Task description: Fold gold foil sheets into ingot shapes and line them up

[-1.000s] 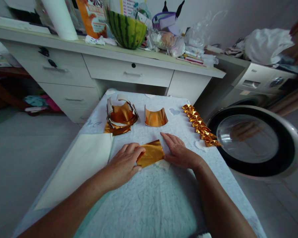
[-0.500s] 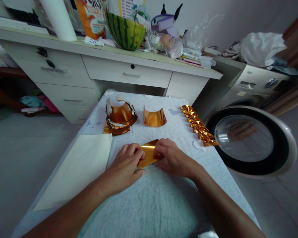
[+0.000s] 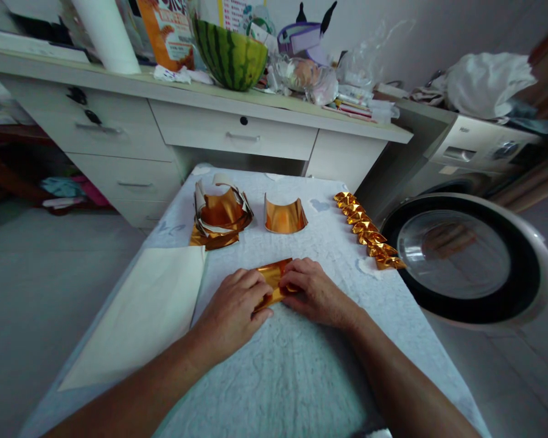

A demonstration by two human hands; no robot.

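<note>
right hand now on gold sheet

Head view looks forward, down over a table.

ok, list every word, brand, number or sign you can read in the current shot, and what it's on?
"Haier" – front panel of the washing machine; small and soft, so a likely reading.
Orange bag: large white lettering cut off by the top edge, smaller print blurred; unreadable.
Wall chart: rows of coloured print, too small to read.
Gold sheet under the hands: no text visible.
</note>
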